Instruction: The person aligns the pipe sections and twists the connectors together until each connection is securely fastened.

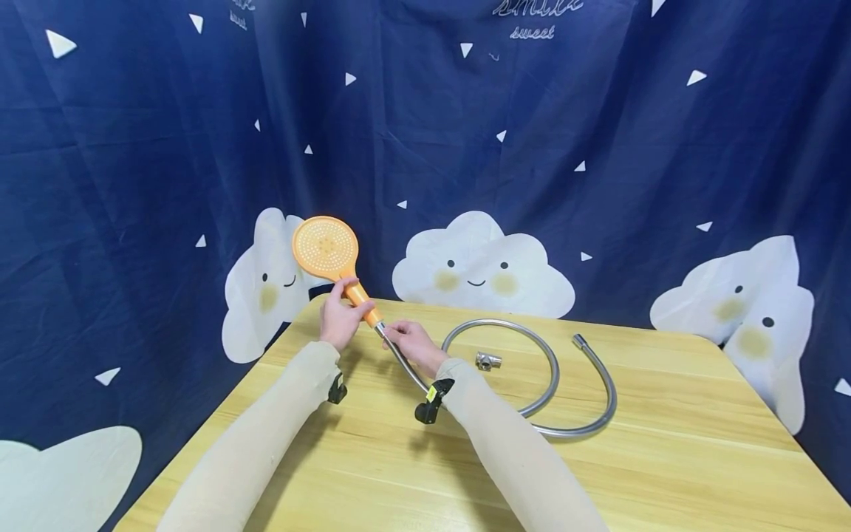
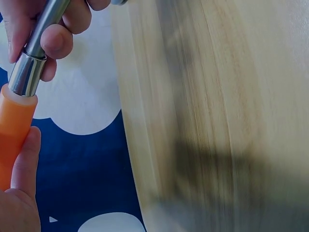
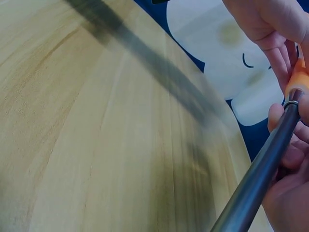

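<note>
An orange shower head (image 1: 326,247) with a round perforated face is held up over the table's far left corner. My left hand (image 1: 340,319) grips its orange handle (image 2: 14,125). Just below the handle, my right hand (image 1: 414,344) pinches the metal shower hose (image 1: 403,360) close to its end fitting. In the left wrist view the silver fitting (image 2: 26,72) meets the pale rim at the handle's end. The right wrist view shows the hose (image 3: 260,179) running in line with the handle; whether it is fully screwed in cannot be seen.
The hose loops (image 1: 557,369) across the wooden table (image 1: 698,428) to a free end fitting (image 1: 580,340) at the right. A small metal tee connector (image 1: 488,360) lies inside the loop. Behind the table hangs a dark blue curtain (image 1: 439,148) with clouds.
</note>
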The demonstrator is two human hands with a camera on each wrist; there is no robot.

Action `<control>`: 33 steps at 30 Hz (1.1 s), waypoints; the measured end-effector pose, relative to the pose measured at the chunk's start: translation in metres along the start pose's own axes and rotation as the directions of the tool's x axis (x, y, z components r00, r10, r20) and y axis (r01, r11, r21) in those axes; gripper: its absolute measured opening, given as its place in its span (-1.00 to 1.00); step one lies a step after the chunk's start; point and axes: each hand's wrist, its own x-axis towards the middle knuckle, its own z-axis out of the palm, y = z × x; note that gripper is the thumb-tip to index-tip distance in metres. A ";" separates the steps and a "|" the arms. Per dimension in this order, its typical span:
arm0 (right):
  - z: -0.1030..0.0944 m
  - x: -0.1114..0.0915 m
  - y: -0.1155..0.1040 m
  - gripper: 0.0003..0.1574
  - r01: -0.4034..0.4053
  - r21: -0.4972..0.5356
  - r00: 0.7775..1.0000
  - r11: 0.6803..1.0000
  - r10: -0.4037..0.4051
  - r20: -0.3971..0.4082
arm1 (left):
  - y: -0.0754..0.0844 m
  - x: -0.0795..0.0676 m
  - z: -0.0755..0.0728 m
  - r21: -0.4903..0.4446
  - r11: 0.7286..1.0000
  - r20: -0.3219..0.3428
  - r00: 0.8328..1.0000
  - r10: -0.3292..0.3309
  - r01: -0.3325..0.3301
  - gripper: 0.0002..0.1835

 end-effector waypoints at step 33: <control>0.001 0.000 -0.001 -0.77 0.031 0.026 1.000 0.999 -0.030 -0.004 | 0.003 -0.001 0.002 -0.011 1.000 -0.003 1.000 0.016 -0.016 -0.40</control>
